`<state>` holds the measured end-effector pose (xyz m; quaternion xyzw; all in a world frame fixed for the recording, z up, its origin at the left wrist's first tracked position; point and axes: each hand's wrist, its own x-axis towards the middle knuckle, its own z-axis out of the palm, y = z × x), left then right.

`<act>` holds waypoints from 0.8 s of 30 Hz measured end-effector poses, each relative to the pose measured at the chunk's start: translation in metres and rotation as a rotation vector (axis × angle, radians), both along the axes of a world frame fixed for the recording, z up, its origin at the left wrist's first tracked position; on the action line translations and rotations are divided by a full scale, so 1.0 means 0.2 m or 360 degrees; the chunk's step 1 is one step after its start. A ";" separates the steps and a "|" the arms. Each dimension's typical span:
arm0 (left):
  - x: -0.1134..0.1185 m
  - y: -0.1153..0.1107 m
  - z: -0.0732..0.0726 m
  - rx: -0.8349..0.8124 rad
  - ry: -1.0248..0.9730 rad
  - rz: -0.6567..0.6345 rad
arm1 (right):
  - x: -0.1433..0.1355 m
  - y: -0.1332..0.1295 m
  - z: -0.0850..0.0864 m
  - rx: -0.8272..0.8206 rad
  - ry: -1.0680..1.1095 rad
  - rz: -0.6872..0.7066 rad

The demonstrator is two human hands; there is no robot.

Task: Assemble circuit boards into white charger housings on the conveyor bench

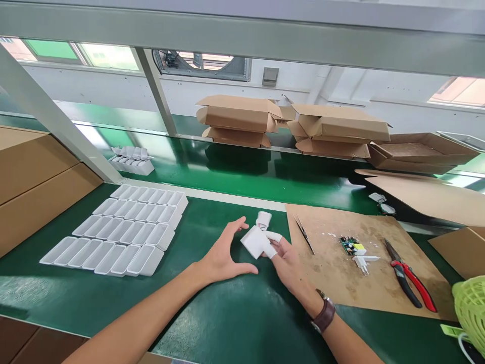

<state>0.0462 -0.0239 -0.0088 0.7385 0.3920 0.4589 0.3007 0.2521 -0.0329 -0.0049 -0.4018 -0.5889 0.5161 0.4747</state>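
Observation:
My right hand [286,260], with white covers on its thumb and a finger, pinches a white wrapped piece [255,242] over the green bench. My left hand [227,253] is just left of that piece, thumb and fingers spread apart, holding nothing. Just beyond the piece lies a second small white item [263,219]. Rows of white open-topped casings [123,232] stand on the bench at the left. To the right, a brown sheet [322,283] bears tweezers [303,234], a small circuit board [351,245], a white plug part [362,263] and red-and-black pliers [409,279].
A cardboard box [45,177] is at the far left. Flat cartons [238,116] are stacked behind the green conveyor belt [235,177]. On the belt's left sits a group of white parts [132,162]. A light-green basket [470,308] stands at the right edge.

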 end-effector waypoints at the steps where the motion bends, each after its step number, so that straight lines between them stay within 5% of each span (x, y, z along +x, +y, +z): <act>1: 0.01 -0.01 0.00 0.0125 0.0026 -0.0001 | -0.01 0.00 0.01 -0.0223 0.0178 0.0049; 5: 0.05 -0.03 0.02 0.0485 0.0033 0.0048 | -0.03 -0.03 0.06 -0.0622 0.0545 0.0232; 16: 0.04 -0.03 0.04 0.0515 0.0166 0.0057 | -0.03 -0.03 0.06 -0.0636 0.0502 0.0220; 20: 0.03 -0.02 0.02 0.0489 0.0241 0.0049 | -0.04 -0.02 0.02 -0.0378 0.0293 0.0013; 24: 0.01 0.00 -0.01 0.0364 0.0367 0.0099 | -0.06 -0.04 0.01 0.0153 -0.0002 -0.0102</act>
